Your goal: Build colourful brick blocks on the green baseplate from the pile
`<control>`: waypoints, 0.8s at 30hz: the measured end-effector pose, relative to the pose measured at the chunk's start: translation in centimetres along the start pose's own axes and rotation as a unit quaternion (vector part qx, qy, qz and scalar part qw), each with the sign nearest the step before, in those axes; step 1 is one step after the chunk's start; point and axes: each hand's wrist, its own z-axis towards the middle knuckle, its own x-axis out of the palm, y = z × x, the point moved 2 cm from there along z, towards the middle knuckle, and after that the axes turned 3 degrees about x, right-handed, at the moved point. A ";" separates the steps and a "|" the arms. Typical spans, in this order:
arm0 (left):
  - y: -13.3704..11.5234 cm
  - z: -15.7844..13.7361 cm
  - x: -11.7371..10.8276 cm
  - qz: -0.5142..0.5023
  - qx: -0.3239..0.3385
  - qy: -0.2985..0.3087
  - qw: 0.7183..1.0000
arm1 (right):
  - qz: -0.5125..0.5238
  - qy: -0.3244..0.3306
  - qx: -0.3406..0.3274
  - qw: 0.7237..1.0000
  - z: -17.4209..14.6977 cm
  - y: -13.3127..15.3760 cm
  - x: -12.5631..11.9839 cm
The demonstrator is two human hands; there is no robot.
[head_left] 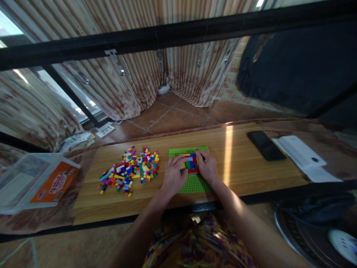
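A green studded baseplate [193, 185] lies on the wooden board in front of me. On its upper half sits a low build of toy building bricks [190, 162] in blue, yellow, red and green. My left hand [175, 174] is closed along the build's left side, with its fingers curled over the edge. From the right, my right hand [206, 166] grips the other side, thumb and fingertips bent against the bricks. The hands cover both ends of the build. Left of the baseplate, many loose bricks [136, 167] in mixed colours lie spread in a pile.
A clear plastic box [16, 167] with an orange label stands at the far left. To the right lie a black phone [266, 145] and white paper pieces [302, 154]. A dark metal bar [178, 33] crosses beyond the table, before striped curtains [134, 74].
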 end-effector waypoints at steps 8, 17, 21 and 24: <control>0.5 -0.2 0.5 -0.060 -0.041 -0.043 0.996 | 0.001 -0.001 0.001 1.000 0.0 0.0 0.0; 0.3 -0.3 0.2 -0.005 -0.043 -0.021 0.999 | 0.004 0.000 0.004 1.000 -0.1 0.0 0.1; 0.2 -0.3 0.0 -0.017 -0.031 -0.014 0.999 | 0.003 -0.006 0.000 1.000 0.0 -0.1 0.1; 0.3 -0.2 0.1 -0.035 -0.043 -0.033 0.998 | 0.004 -0.009 -0.002 1.000 0.0 -0.2 0.1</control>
